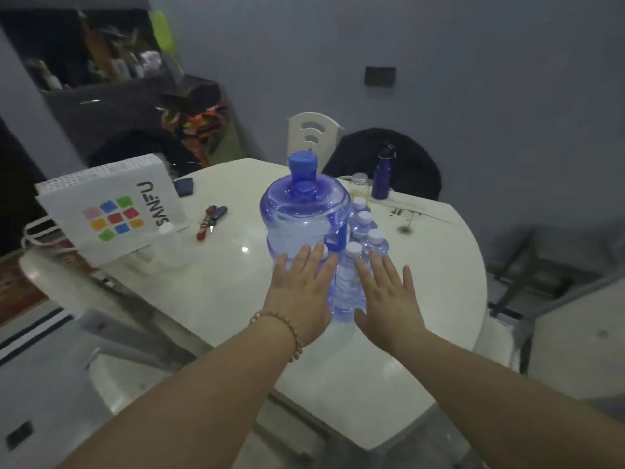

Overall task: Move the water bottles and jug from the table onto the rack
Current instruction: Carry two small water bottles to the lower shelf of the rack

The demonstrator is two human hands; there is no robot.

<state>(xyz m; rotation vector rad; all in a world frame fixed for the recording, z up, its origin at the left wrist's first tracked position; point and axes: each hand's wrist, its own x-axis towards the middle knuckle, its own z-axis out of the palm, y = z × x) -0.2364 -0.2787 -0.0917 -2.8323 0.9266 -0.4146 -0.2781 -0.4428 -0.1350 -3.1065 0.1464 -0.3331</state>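
Your left hand [302,292] and right hand [389,299] flat, fingers straight, holding nothing, flanking nearest water bottle [345,286]; jug [304,218] just behind, mid table [220,282]

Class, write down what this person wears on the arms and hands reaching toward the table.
No sleeves or gloves show; both arms are bare. The left hand has a beaded bracelet of small round beads at its wrist. The right hand wears nothing. No rings are visible.
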